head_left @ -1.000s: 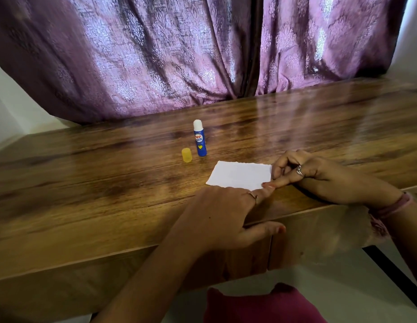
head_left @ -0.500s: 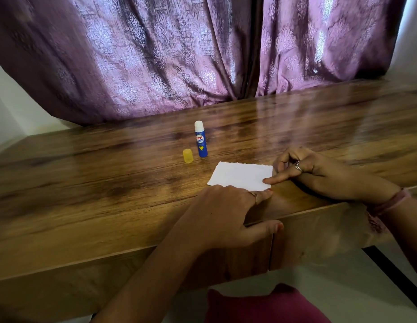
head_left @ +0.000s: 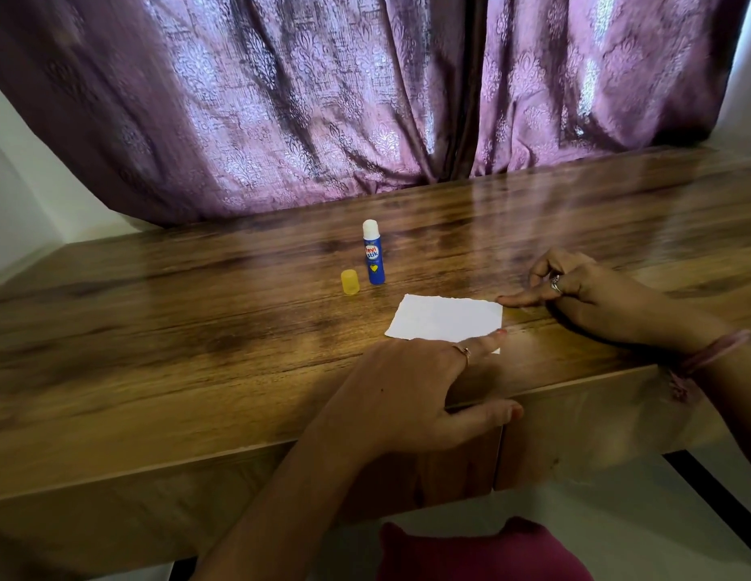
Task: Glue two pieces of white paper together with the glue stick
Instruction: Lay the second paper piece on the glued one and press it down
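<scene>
A small white paper lies flat on the wooden table, near its front edge. My left hand rests palm down, its fingers pressing the paper's near edge. My right hand is to the right, its other fingers curled, with the index fingertip touching the paper's far right corner. Behind the paper stands an uncapped blue glue stick, upright, with its white tip up. Its yellow cap stands just left of it. Only one white sheet is discernible; I cannot tell whether a second lies under it.
A purple patterned curtain hangs along the table's far edge. White wall shows at the left. The table's front edge runs just under my left thumb. A dark red cloth lies below it.
My right index finger has slid up the paper's right edge from the near corner to the far corner. My left hand has stayed on the near edge.
</scene>
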A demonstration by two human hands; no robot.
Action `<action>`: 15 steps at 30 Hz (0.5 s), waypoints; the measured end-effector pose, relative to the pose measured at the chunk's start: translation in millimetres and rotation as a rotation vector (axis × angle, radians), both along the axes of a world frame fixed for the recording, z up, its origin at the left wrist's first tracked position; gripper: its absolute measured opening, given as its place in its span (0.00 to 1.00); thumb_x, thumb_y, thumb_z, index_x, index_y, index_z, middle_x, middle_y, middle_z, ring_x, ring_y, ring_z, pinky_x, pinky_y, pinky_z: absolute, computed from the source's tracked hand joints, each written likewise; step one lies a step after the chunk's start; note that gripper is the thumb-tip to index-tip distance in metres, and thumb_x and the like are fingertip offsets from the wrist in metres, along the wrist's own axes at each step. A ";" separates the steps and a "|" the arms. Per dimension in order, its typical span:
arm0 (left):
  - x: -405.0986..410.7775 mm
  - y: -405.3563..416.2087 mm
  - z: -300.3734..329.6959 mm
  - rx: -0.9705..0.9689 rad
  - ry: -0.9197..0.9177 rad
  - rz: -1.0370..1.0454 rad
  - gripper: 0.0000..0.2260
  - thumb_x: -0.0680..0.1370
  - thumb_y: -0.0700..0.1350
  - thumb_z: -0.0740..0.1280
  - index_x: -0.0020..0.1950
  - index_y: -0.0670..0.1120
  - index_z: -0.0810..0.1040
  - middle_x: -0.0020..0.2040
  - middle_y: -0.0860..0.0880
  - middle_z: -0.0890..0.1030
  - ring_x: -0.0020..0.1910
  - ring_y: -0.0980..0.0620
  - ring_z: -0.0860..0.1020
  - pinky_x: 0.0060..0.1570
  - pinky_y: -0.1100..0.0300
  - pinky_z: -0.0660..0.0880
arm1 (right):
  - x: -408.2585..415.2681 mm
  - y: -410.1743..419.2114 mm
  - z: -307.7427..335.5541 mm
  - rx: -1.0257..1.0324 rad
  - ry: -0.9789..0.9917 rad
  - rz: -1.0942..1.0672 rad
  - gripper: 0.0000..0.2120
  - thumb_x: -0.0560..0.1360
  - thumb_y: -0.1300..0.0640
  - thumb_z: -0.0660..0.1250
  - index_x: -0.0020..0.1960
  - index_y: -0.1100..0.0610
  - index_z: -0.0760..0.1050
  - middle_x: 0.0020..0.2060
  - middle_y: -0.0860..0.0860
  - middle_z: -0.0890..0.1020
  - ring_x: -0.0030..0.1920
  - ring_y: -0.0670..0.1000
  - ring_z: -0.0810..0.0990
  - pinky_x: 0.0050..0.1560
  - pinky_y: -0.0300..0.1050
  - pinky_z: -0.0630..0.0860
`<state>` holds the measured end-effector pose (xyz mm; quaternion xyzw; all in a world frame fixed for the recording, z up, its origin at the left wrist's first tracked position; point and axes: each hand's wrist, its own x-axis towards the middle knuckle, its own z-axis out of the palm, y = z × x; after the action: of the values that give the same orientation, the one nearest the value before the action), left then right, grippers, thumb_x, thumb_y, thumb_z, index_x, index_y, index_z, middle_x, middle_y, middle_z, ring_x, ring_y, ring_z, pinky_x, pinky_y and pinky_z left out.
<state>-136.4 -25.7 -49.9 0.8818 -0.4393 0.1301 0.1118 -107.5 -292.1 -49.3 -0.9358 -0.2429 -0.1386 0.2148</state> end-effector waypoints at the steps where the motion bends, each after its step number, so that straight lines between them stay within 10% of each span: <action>1: -1.1 2.4 0.0 -0.017 0.031 0.007 0.31 0.73 0.71 0.51 0.74 0.61 0.58 0.27 0.54 0.69 0.26 0.59 0.68 0.27 0.65 0.57 | -1.0 1.2 0.7 0.005 -0.019 0.003 0.34 0.71 0.74 0.63 0.52 0.31 0.73 0.46 0.52 0.75 0.49 0.56 0.73 0.54 0.53 0.69; 15: 2.7 62.8 -1.6 -0.052 -0.030 0.351 0.29 0.73 0.70 0.47 0.70 0.60 0.65 0.29 0.60 0.67 0.29 0.63 0.68 0.26 0.66 0.59 | -3.7 3.5 6.3 0.144 0.054 0.023 0.26 0.73 0.73 0.64 0.55 0.42 0.77 0.45 0.52 0.78 0.45 0.44 0.75 0.50 0.30 0.68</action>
<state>-133.7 37.1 -51.6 0.9398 -0.2766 0.1721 0.1035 -111.2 -288.6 -43.0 -0.9183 -0.2374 -0.1279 0.2898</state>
